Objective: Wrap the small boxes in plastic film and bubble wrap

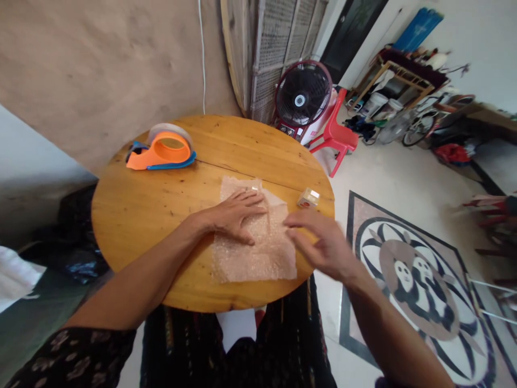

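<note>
A sheet of clear bubble wrap (274, 258) lies on the round wooden table in front of me. My left hand (238, 215) rests flat on its upper left part, fingers spread. At the sheet's right edge is my right hand (321, 240), slightly blurred, thumb and forefinger bent with a gap between them; whether the fingertips touch the wrap is hard to see. Just beyond that hand stands a small cardboard box (308, 198) with a white label. An orange and blue tape dispenser (161, 151) with a roll of tape sits at the far left of the table.
The round table (133, 226) has a brown wall close behind its left side. Past its far right edge stand a fan (301, 97) and a red plastic chair (337, 132). A bicycle (424, 121) and a cluttered wooden stand (404, 70) are farther off. Dark bags lie at left.
</note>
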`<state>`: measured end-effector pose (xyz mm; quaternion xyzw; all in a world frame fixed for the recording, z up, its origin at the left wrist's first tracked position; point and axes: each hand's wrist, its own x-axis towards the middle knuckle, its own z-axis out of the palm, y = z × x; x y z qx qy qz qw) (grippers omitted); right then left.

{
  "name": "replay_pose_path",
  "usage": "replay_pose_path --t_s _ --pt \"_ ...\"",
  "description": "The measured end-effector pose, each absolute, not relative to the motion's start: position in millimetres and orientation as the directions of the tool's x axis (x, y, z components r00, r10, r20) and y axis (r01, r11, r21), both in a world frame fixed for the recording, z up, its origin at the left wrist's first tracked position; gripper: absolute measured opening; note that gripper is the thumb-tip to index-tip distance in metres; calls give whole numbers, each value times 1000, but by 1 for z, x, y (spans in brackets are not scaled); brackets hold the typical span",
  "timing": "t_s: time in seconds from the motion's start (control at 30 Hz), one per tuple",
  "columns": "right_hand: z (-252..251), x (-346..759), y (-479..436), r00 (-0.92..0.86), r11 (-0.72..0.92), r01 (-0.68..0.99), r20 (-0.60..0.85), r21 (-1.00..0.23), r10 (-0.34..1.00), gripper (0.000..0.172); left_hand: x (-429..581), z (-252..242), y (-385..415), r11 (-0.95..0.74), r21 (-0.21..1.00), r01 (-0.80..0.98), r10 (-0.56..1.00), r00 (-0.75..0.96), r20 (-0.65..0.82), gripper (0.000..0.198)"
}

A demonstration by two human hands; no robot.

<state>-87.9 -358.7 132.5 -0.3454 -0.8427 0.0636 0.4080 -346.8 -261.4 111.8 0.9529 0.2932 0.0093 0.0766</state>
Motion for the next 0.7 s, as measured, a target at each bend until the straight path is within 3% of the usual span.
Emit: replay_pose_path --t_s 0.03,0.1,0.23,0.3,0.5,0.7 --pt "129 -102 -357 -531 786 494 586 -372 612 19 -347 111 -261 -819 161 551 557 831 -12 92" --pt "113 -120 -341 -575 783 520 537 -343 617 27 -347 111 -262 -832 175 526 537 844 19 91" --pt "78 -126 -302 -597 739 603 446 -299 667 73 -346 113 -263 -844 179 506 516 856 15 97" --pt "68 -125 -297 -563 672 689 383 -272 732 84 -348 114 -261 -831 175 529 535 845 -15 100" --pt "61 -143 -318 -410 490 852 345 -184 844 84 -359 129 -264 -756 142 639 633 769 -88 86" --pt "61 -148 -319 -385 472 865 378 -172 842 81 -340 137 -291 -772 65 632 634 774 -1 28"
